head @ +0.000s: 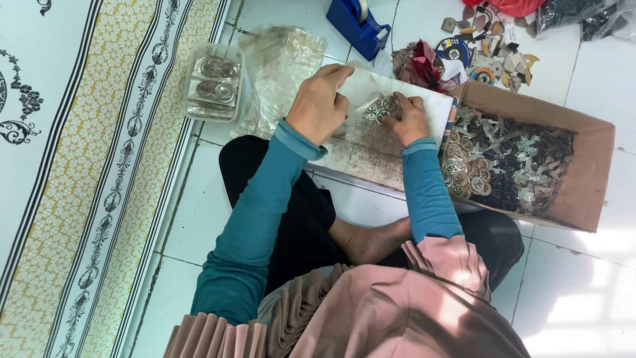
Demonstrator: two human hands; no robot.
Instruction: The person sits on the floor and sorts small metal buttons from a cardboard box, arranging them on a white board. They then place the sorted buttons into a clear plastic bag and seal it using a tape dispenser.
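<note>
Sitting cross-legged on the floor (pixel 199 205) here. My left hand (pixel 319 103) lies flat with fingers together on the board (pixel 371 142), pinning a clear sleeve (pixel 361 86) to it, I'd guess so it doesn't slide. My right hand (pixel 405 118) is curled over a little pile of silver trinkets (pixel 379 107) sitting on the board between my hands, fingertips pinching at them; I can't tell if a piece is actually gripped. The board is propped across my lap, against the box, which keeps everything within reach.

Containers: the cardboard box (pixel 589 166) at my right is packed with mixed metal bits, round coppery ones nearest me, darker and silvery shapes further in. A clear tub (pixel 213 83) by the rug (pixel 86 166) holds bagged round pieces, with a stack of empty bags (pixel 281 73) just beside it. A blue tape dispenser (pixel 359 25) sits up top, next to a loose scatter of scraps (pixel 487 53).
</note>
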